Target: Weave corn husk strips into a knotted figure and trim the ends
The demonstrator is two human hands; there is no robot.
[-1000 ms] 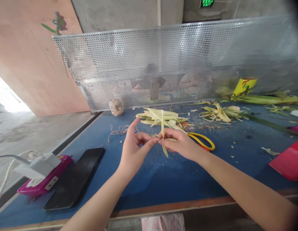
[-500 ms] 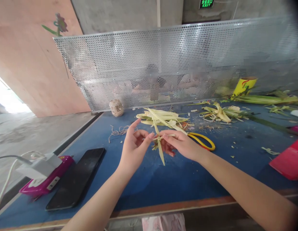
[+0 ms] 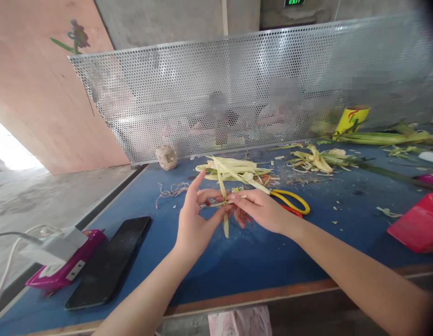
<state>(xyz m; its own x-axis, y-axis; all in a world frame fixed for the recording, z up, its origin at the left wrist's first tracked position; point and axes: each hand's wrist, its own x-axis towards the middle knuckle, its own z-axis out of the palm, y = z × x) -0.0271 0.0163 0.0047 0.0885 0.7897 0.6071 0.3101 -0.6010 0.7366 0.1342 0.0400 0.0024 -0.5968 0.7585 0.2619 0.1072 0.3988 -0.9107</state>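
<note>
Over the blue table, my left hand (image 3: 193, 217) pinches a piece made of crossed pale-green leaf strips (image 3: 226, 227). One strip stands up and down, another runs sideways; its index finger points upward, off the piece. Thumb and fingers of my right hand (image 3: 267, 210) are closed on the sideways strip near the crossing. Fingertips partly hide the crossing. Just beyond the hands lies a pile of pale leaf strips (image 3: 233, 167). Scissors with yellow and red handles (image 3: 302, 200) rest behind my right wrist.
A black phone (image 3: 109, 261) and a purple power strip (image 3: 71, 261) lie at left. Thin string (image 3: 171, 190) and a whitish roll (image 3: 166, 157) are farther back. Leaf scraps (image 3: 319, 161), a yellow can (image 3: 351, 122) and a red box (image 3: 417, 223) stand right. A perforated metal screen (image 3: 188, 93) separates people beyond.
My left fingers have shifted onto the crossing, with the thumb now lower and nearer my right fingertips. The upright strip has turned closer to vertical. The view has moved slightly.
</note>
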